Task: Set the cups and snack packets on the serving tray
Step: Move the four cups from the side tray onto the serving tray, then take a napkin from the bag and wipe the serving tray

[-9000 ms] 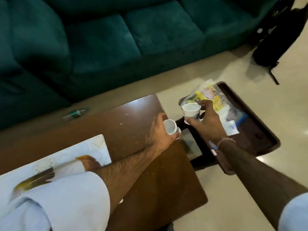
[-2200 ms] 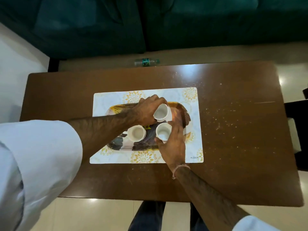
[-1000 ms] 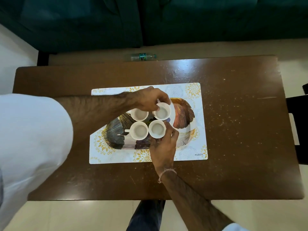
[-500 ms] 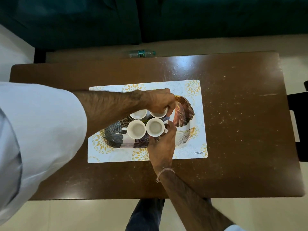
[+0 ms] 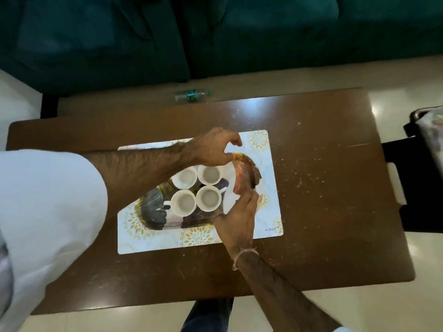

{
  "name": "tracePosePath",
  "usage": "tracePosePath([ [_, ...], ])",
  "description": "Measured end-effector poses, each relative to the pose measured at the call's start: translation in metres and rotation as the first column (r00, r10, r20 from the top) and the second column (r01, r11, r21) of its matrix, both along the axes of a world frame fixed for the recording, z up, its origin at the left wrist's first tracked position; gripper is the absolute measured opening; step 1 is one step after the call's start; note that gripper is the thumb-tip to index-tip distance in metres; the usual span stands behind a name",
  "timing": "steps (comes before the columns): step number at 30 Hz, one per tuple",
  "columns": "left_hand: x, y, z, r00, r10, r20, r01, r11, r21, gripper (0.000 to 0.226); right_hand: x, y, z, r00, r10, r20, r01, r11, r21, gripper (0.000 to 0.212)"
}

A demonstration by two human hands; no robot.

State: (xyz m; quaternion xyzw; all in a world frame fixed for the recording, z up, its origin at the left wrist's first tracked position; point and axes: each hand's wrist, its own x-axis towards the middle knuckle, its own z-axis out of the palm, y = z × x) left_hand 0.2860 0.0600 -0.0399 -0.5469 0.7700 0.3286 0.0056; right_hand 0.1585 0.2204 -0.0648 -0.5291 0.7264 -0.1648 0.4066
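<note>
Several white cups stand close together in a square on the patterned oval serving tray [image 5: 153,212], among them the far right cup [image 5: 209,174] and the near left cup [image 5: 183,202]. My left hand [image 5: 215,149] hovers just beyond the far cups, fingers loosely curled, holding nothing. My right hand [image 5: 237,219] lies at the tray's near right side. Its fingertips are by the handle of the near right cup [image 5: 208,198] and grip nothing. No snack packets are on this tray.
The tray rests on a white and gold placemat [image 5: 266,212] on a brown wooden table [image 5: 323,212]. A plastic bottle [image 5: 190,95] lies on the floor beyond it, before a green sofa [image 5: 215,32]. A dark tray [image 5: 429,130] shows at the right edge.
Both hands have let go of the last two cups and drawn slightly away. All the cups now stand free on the tray.
</note>
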Motion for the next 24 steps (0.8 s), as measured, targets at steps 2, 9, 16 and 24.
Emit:
tracePosePath([
  [2, -0.013, -0.006, 0.000, 0.999, 0.036, 0.034, -0.036, 0.999, 0.012, 0.045, -0.022, -0.018, 0.009, 1.000, -0.021, 0.020, 0.022, 0.999, -0.031, 0.086],
  [9, -0.120, -0.039, 0.027, 0.998, 0.062, -0.010, -0.063, 0.995, -0.074, 0.051, -0.142, -0.094, 0.035, 0.999, -0.023, -0.036, 0.017, 0.987, -0.160, 0.068],
  [16, -0.270, -0.069, 0.039, 0.996, 0.013, -0.093, -0.020, 0.997, -0.079, 0.051, -0.293, -0.133, 0.042, 0.986, -0.104, -0.127, 0.077, 0.977, -0.199, 0.067],
  [24, -0.451, -0.079, 0.013, 0.988, -0.018, -0.152, 0.007, 0.997, -0.075, 0.043, -0.466, -0.149, 0.029, 0.966, -0.225, -0.127, 0.205, 0.967, -0.153, 0.066],
])
